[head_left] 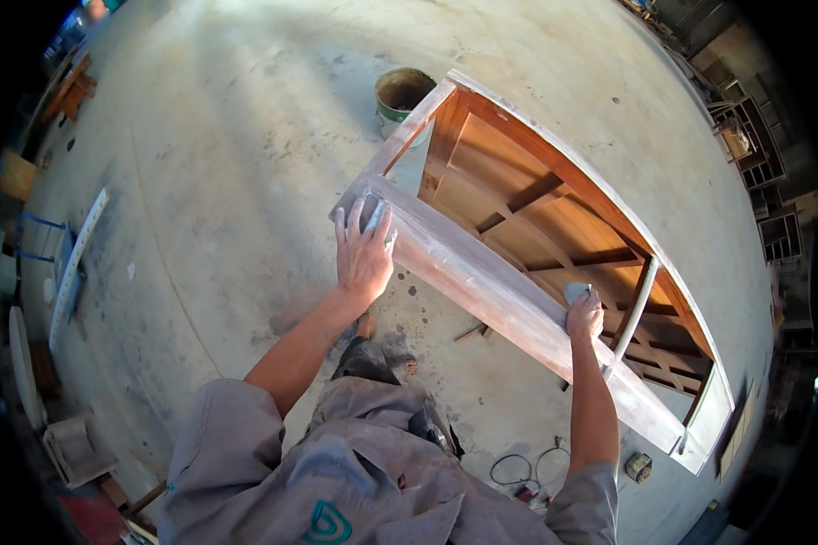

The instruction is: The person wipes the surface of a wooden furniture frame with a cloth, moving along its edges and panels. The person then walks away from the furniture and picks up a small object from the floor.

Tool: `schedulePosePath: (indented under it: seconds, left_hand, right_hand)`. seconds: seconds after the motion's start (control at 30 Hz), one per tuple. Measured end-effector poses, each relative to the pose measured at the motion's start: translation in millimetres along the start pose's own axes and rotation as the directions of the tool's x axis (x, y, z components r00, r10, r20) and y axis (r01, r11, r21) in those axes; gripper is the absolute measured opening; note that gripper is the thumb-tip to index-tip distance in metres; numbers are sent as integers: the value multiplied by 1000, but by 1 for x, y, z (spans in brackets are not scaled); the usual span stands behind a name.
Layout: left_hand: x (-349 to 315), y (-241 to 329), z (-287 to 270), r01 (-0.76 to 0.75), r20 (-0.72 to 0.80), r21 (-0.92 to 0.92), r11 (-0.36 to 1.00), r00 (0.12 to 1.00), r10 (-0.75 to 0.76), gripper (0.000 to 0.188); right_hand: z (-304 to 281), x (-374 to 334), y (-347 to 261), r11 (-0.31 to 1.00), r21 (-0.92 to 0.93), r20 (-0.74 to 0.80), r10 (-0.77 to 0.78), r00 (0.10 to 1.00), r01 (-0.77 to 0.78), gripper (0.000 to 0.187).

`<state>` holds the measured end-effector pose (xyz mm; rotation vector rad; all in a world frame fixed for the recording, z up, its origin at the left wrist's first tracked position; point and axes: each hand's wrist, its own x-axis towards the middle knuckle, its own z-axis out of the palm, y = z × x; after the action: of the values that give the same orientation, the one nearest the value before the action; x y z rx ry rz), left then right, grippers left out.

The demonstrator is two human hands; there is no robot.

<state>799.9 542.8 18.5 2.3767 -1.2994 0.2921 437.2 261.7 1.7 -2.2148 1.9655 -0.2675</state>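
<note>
A large wooden cabinet frame lies slantwise before me, its near side coated with whitish dust and its inside brown with crossed slats. At the frame's left corner my left hand lies with fingers spread, pressing a small pale blue-grey pad to the wood. The fingers partly cover that pad. Farther right, my right hand is closed around another pale blue-grey piece, which sticks out past the fingers at the frame's inner edge. White dust coats the left fingertips.
Behind the frame's far left corner stands a bucket. A pale bar crosses the frame's right part. On the concrete floor near my right forearm are a cable and a small block-like object. Wooden furniture pieces line the right.
</note>
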Motion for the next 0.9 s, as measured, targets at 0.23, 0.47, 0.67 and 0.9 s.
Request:
schedulePosePath:
  seconds: [0.23, 0.47, 0.67, 0.9]
  left_hand:
    - [2, -16, -7, -114, -46, -54, 992, 993, 112, 51]
    - [-37, 25, 2, -181, -14, -173, 968, 983, 181, 64]
    - [-52, 25, -3, -69, 77, -192, 979, 993, 86, 69]
    - [-29, -29, -14, -2, 47, -194, 981, 999, 11, 68]
  right_hand:
    - [-3, 0, 5, 999, -47, 21, 2, 1000, -1, 42]
    - [-1, 2, 4, 1000, 2, 22, 27, 999, -27, 42]
    - [-3, -1, -5, 1000, 4, 10, 28, 1000, -28, 42]
    - [-5, -1, -5, 1000, -9, 32, 11, 999, -11, 42]
